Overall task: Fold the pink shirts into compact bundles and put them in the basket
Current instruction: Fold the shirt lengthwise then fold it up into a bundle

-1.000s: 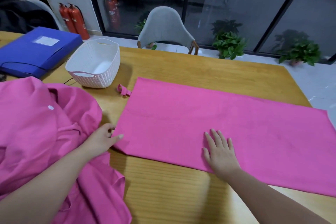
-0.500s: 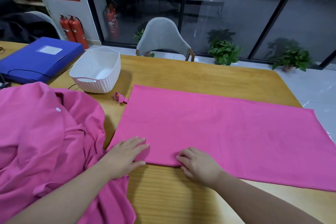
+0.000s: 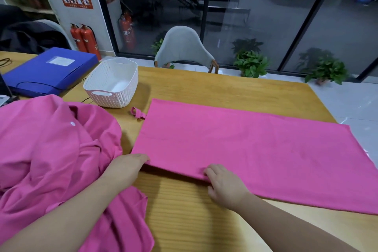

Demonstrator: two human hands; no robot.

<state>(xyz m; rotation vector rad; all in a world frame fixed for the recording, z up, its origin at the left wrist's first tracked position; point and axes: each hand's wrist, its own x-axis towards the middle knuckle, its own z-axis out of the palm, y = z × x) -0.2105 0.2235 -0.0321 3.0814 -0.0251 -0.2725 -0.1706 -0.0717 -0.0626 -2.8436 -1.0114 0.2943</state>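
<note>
The surface [image 3: 235, 90] is smooth yellow wood with fine lines in it, the flat pink shirt [image 3: 245, 149] on it is soft matt cloth, the white basket [image 3: 113, 83] beside that shirt is holey plastic, and the blue box [image 3: 49, 70] past the basket looks smooth plastic.

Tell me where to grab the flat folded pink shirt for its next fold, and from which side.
Grip the folded pink shirt along its near edge, at the near left corner, coming from the person's side. It lies flat in a long strip, and the left hand and right hand already pinch that edge, which looks slightly lifted.
</note>
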